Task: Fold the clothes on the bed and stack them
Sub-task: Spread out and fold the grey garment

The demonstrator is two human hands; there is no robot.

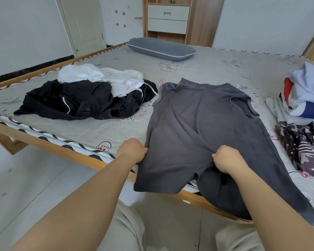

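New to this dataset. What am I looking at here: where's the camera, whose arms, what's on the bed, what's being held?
There is no robot here. A person wears one wide-angle camera on the head, looking forward and down, so the two bare arms are their own. The left hand pinches the left edge of a grey garment spread flat on the bed, its lower part hanging over the near edge. The right hand bunches the cloth near its middle. To the left lies an unfolded heap of black clothes with white clothes on top. At the right edge sit more clothes, and a grey pillow lies at the far side.
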